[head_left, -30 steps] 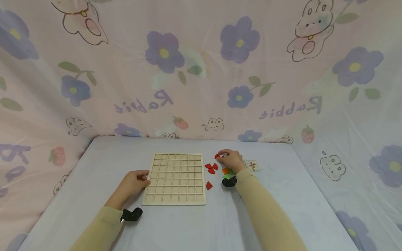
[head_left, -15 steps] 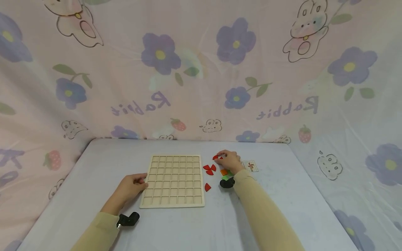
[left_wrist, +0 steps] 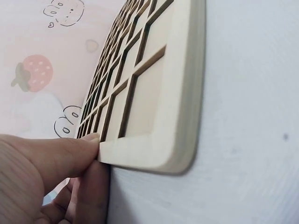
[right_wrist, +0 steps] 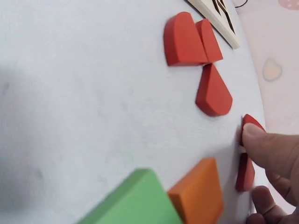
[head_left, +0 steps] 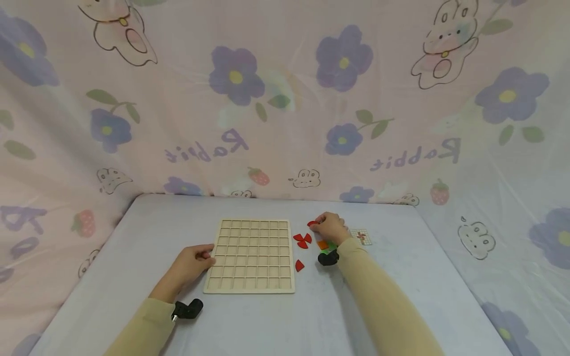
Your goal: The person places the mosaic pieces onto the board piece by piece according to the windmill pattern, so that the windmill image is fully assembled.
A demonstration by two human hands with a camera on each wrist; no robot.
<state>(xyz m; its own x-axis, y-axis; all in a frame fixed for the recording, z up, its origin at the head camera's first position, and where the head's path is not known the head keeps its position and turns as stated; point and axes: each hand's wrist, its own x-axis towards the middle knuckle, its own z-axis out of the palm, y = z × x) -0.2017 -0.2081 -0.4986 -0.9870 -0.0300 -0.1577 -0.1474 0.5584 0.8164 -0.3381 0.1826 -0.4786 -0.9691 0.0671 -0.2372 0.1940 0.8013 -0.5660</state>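
Note:
In the head view, my left hand [head_left: 191,264] is at the left side of a pale wooden grid board [head_left: 249,256]. The left wrist view shows the thumb [left_wrist: 74,156] on the board's rim, with the fingers against its side below. To the right of the board, my right hand [head_left: 331,228] pinches a red wedge-shaped block [head_left: 311,224]. Seen from the right wrist, the thumb [right_wrist: 273,149] covers part of that block, and another red block [right_wrist: 245,172] lies just beside it near the curled fingers.
Three red wedges [head_left: 303,241] lie together right of the board, with a single red wedge [head_left: 299,266] nearer me. An orange block [right_wrist: 198,191] and a green block [right_wrist: 135,200] sit below the right hand. A small printed grid card [head_left: 361,237] lies farther right.
My right fingers have drawn together on the red block, and the red block beside it is now hidden in the head view. The left hand stays at the board's edge.

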